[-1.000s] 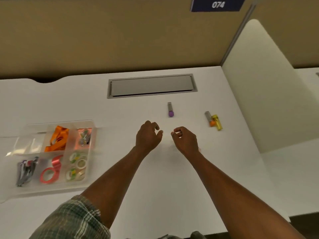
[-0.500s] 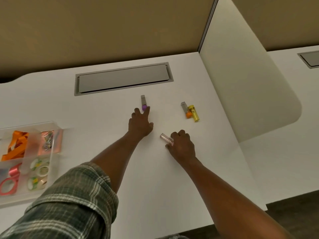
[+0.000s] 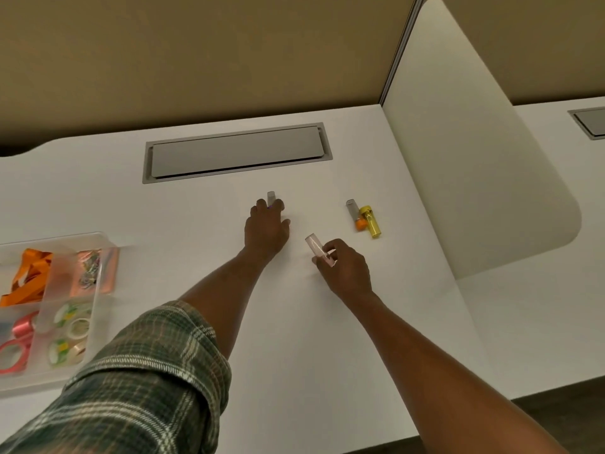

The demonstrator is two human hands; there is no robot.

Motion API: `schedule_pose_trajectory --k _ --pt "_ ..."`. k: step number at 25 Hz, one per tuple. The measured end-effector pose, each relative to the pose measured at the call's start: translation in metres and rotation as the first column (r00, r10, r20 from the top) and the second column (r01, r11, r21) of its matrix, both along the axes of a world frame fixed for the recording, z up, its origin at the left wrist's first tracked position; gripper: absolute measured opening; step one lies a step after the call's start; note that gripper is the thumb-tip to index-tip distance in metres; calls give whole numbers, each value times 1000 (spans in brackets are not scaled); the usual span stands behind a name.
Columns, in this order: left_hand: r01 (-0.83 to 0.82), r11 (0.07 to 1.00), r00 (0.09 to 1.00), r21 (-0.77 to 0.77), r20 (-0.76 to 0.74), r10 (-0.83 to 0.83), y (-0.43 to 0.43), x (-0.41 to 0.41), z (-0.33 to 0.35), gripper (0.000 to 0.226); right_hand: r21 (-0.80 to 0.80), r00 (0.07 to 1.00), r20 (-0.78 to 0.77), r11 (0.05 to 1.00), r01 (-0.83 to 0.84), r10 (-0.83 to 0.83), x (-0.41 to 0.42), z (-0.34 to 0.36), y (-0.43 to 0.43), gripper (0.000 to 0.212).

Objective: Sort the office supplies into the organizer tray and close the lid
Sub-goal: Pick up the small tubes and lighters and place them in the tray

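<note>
My left hand [image 3: 266, 226] reaches across the white desk, its fingertips closed around the purple-ended grey tube [image 3: 271, 198], which still lies on the desk; only the tube's far end shows. My right hand [image 3: 343, 267] holds a small clear pinkish tube [image 3: 317, 247] just above the desk. An orange-ended grey tube [image 3: 353, 213] and a yellow tube [image 3: 371, 221] lie side by side to the right. The clear organizer tray [image 3: 98, 283] sits at the left edge, with orange ribbon, clips, tape rolls and pink ribbon in its compartments.
A grey cable hatch [image 3: 235, 152] is set into the desk behind the tubes. A white divider panel [image 3: 474, 165] stands along the right side. A tan partition wall rises at the back.
My left hand went forward onto the purple-ended tube and closed its fingertips on it. My right hand picked up the clear tube and lifted it slightly. My head turned right.
</note>
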State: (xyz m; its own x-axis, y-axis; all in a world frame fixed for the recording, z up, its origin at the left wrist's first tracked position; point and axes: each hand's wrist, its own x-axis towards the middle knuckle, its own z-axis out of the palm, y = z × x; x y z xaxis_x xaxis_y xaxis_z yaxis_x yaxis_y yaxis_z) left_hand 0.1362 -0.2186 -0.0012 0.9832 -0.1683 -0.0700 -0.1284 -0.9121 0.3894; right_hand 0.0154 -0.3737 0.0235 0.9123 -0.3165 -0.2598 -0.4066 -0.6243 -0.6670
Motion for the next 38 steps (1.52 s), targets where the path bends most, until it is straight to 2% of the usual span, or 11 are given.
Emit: schedule_pose_trajectory --k 4,6,8,11,17,20,22,28,29,33,38 --pt "-19 993 989 -118 141 35 22 -11 21 25 137 997 41 989 54 -61 14 14 21 37" --pt "-17 980 987 -200 155 49 40 -14 32 22 174 995 64 983 59 -71 23 21 38 36" --pt "-47 950 992 -308 94 79 64 -16 41 19 216 993 100 976 35 -58 32 27 58 33" --pt "-226 849 973 -478 -76 216 112 -22 53 20 302 993 115 953 -28 -8 46 36 100 28" --pt "-375 681 926 -629 -218 308 227 -44 70 24 376 983 119 911 -172 137 71 49 209 20" --pt "-444 596 893 -669 -277 355 280 -54 78 29 408 975 128 886 -219 182 77 56 272 34" --pt "-486 537 866 -689 -301 399 315 -60 81 23 433 971 119 869 -238 207 79 59 311 40" --pt "-620 373 770 -691 -443 459 422 -71 86 20 515 949 73 803 -299 306 84 61 426 21" --pt "-635 369 756 -678 -449 476 441 -73 87 25 515 943 56 800 -308 327 84 62 446 18" --pt "-638 466 756 -613 -384 530 500 -74 87 41 530 921 -9 782 -326 390 87 62 513 19" --pt "-642 564 765 -519 -391 511 540 -67 78 42 501 873 -115 786 -362 475 94 58 566 38"
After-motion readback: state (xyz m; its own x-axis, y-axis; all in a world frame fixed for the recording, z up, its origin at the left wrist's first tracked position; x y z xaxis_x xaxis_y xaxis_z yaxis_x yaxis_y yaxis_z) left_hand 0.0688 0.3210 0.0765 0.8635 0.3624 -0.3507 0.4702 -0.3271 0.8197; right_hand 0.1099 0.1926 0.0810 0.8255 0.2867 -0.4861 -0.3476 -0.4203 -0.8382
